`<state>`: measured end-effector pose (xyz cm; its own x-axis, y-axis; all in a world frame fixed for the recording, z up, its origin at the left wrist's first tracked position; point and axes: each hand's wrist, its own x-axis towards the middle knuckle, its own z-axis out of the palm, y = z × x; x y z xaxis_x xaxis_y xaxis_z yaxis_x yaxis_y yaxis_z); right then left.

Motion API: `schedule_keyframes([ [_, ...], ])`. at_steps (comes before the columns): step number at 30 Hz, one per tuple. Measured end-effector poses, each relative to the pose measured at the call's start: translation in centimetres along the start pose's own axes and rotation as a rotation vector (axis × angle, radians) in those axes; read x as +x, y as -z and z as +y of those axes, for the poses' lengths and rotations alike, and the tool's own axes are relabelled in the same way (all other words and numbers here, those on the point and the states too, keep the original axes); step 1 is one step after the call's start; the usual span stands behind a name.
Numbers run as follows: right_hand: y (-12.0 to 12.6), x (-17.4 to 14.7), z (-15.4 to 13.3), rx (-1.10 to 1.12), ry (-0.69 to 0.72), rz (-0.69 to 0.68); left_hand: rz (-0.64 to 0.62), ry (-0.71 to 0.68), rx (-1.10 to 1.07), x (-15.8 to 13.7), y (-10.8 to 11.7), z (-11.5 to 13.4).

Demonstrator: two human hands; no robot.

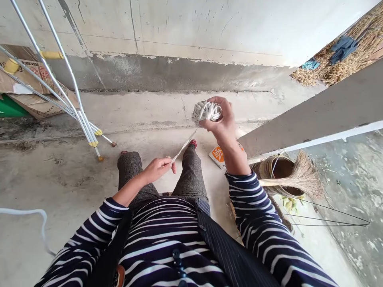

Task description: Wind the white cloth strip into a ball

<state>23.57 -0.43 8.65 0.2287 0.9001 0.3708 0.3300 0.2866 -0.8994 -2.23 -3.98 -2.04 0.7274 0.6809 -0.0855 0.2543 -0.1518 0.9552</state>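
A ball of white cord (206, 111) is gripped in my right hand (223, 117), held out ahead of me with thumb and fingers curled round its right side. From the ball a length of the same cord (185, 144) slants down and left. Its lower end runs into my left hand (160, 167), which pinches it between thumb and fingers above my lap. The strand looks stretched straight between the two hands. Whatever cord lies inside the left fingers is hidden.
Metal crutches (80, 115) with yellow grips lean at the left by cardboard boxes (36, 75). To the right stand a pillar (299, 111), a bucket (269, 167) and a straw broom (302, 179). A white hose (43, 219) lies at lower left. A wall (179, 24) rises ahead.
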Motion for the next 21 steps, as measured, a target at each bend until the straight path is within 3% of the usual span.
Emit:
schedule_keyframes([
  [4, -1.0, -0.5, 2.9, -0.353, 0.184, 0.007, -0.084, -0.012, -0.204, -0.9, 0.9, 1.3],
  [9, -2.6, -3.7, 7.8, -0.431, 0.057, -0.31, -0.013, -0.055, -0.445, -0.8, 2.6, 2.4],
  [12, -3.3, -6.4, 9.6, -0.243, -0.084, -0.525, 0.113, -0.029, -0.553, 0.3, 3.7, 1.9],
  [16, -3.3, -8.9, 9.7, 0.116, -0.29, -0.774, 0.279, 0.068, -0.564, 1.8, 4.6, -0.2],
  [21, -3.1, -10.5, 8.3, 0.517, -0.577, -0.816, 0.28, 0.213, -0.438, 2.4, 3.4, -3.1],
])
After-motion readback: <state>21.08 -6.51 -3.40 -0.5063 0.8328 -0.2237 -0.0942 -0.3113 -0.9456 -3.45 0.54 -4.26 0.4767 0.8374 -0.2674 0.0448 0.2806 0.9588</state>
